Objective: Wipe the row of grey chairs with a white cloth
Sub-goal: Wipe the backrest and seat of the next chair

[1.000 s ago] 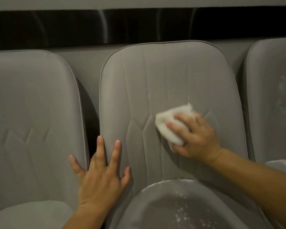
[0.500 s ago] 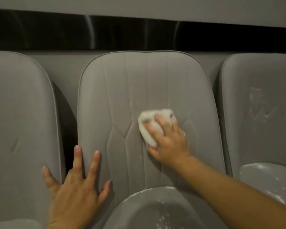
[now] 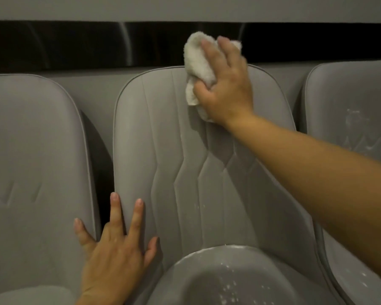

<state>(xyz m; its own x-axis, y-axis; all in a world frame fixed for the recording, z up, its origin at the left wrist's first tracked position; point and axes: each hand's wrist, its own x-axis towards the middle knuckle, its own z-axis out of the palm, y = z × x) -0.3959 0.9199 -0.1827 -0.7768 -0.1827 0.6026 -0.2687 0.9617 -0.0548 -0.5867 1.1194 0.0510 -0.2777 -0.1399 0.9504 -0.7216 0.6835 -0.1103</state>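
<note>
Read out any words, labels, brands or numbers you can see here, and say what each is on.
None. No text shows on the middle chair, the white cloth or the dark strip behind. The white marks on the right chair are smears, not letters.

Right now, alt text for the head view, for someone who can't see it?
A right hand grips a bunched white cloth at the top edge of the middle grey chair. The left hand rests flat, fingers spread, on its lower left edge. Its seat is dotted with white specks.
</note>
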